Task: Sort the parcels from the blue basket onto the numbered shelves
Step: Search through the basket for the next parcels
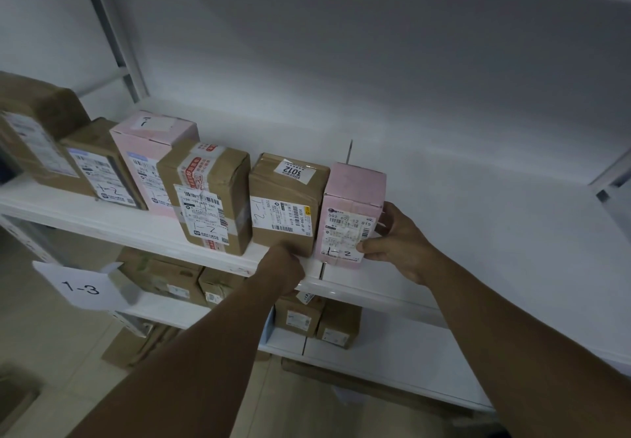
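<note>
Pink parcel [351, 212]: marked 1-2, upright on shelf [478, 232], just right of 3012 carton [286, 205].
Your right hand [399, 246]: thumb and fingers [385, 225] clamp it.
Your left hand [283, 266]: curled at carton's base; hold unclear.
Remaining: release; blue basket unseen.

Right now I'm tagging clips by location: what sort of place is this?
Probably a parcel sorting or pickup room: white shelves hold a row of labelled parcels hand-marked 1-2, and a paper sign reading 1-3 marks the shelf below.
</note>
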